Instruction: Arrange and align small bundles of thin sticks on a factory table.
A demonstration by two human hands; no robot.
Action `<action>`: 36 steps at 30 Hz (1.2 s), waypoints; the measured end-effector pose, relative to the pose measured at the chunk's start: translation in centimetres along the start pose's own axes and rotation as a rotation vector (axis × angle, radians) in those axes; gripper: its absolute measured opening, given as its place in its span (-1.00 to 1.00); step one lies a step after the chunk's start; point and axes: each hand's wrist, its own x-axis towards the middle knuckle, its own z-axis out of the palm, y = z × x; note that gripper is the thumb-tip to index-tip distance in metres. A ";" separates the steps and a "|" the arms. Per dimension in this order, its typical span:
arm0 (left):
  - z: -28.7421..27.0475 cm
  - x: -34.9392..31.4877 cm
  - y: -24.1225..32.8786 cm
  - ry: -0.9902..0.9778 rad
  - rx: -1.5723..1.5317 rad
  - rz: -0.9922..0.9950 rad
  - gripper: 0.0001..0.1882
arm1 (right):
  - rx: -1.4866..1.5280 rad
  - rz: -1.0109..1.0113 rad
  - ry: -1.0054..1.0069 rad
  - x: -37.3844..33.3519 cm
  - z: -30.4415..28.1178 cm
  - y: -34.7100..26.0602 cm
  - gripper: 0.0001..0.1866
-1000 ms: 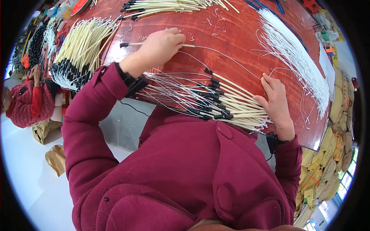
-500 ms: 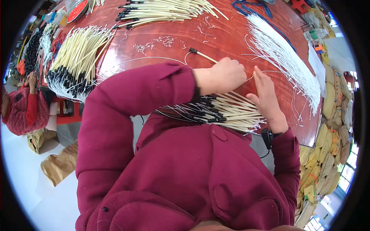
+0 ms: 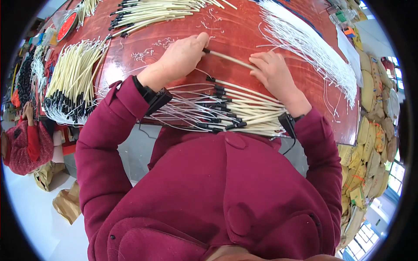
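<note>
A thin cream-coloured stick (image 3: 230,59) with a black end spans the gap between my hands over the red table. My left hand (image 3: 180,56) is closed around its black end, which is partly hidden by the fingers. At the plain end, my right hand (image 3: 277,77) pinches it between thumb and fingers. Just below lies a row of similar sticks (image 3: 257,108), their black ends and thin white cords pointing left. One stick (image 3: 241,88) lies at the top of this row, a little apart. Its cord runs toward my left wrist.
A fan of white cords (image 3: 309,50) covers the table's right side. Bundled sticks stand at the left (image 3: 74,71) and lie at the far edge (image 3: 152,15). White scraps (image 3: 143,54) litter the red table (image 3: 244,26). A red-filled dish (image 3: 67,26) sits far left; another person (image 3: 30,143) is beyond.
My left hand has moved left from beside my right hand, uncovering the stick row. The stick near it is now stretched between both hands. My right hand has gone from flat to pinching.
</note>
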 end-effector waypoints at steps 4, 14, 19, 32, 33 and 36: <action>-1.2 -0.6 2.6 0.016 -0.319 -0.004 -0.77 | -0.002 0.025 -0.028 -1.1 -0.4 -0.1 -0.82; -9.5 -9.8 -2.4 -0.034 -0.159 -0.312 -0.86 | 0.075 0.048 0.091 -6.1 -5.4 -0.8 -0.91; -11.8 -19.2 -9.3 -0.021 0.252 -0.559 -0.86 | 0.208 0.138 -0.134 -10.9 -7.1 -1.0 -0.79; -6.4 -1.9 4.0 -0.004 0.077 0.045 -0.68 | -0.096 0.572 -0.032 -9.7 -4.6 6.5 -0.36; -5.7 -0.6 5.0 -0.019 0.061 0.106 -0.69 | -0.105 0.646 -0.107 -9.3 -4.4 6.8 -0.34; -3.3 2.4 7.0 -0.055 -0.003 0.201 -0.72 | -0.170 0.578 -0.140 -9.4 -3.4 5.2 -0.33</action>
